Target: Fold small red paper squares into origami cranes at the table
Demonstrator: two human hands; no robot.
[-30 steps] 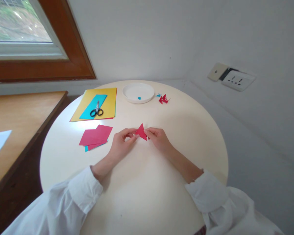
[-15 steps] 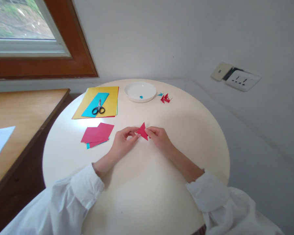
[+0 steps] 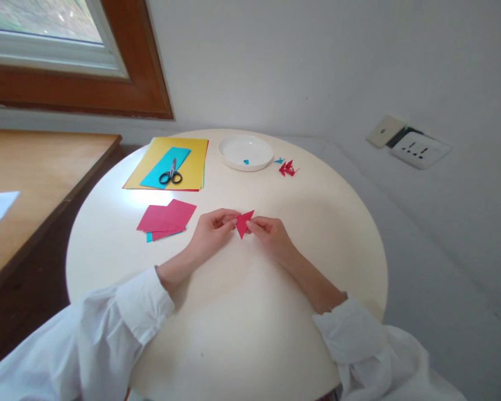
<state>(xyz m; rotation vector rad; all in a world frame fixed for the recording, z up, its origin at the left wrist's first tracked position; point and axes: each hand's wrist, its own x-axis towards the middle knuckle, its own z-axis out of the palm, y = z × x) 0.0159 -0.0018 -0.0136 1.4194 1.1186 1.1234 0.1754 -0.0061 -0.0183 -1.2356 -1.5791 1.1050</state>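
Note:
A small folded piece of red paper (image 3: 242, 224), triangular in outline, is held just over the middle of the round table. My left hand (image 3: 214, 229) pinches its left edge between thumb and fingers. On the opposite side, my right hand (image 3: 271, 233) grips the right edge, thumb on top. Part of the paper is covered by my fingertips. Left of my left hand lie several red paper squares (image 3: 167, 218), overlapping, with a blue sheet (image 3: 149, 237) peeking out beneath them.
Scissors (image 3: 171, 175) rest on a blue paper strip (image 3: 152, 178) over yellow sheets (image 3: 196, 161). A white plate (image 3: 245, 149) holds a small blue paper piece (image 3: 246, 162). Beside it lie red folded paper figures (image 3: 289, 168) and a blue one (image 3: 279, 160). A wooden desk (image 3: 58, 161) stands left.
The red paper has turned between my fingers, its points now facing differently. Both hands stay close together around it. The camera view has shifted slightly.

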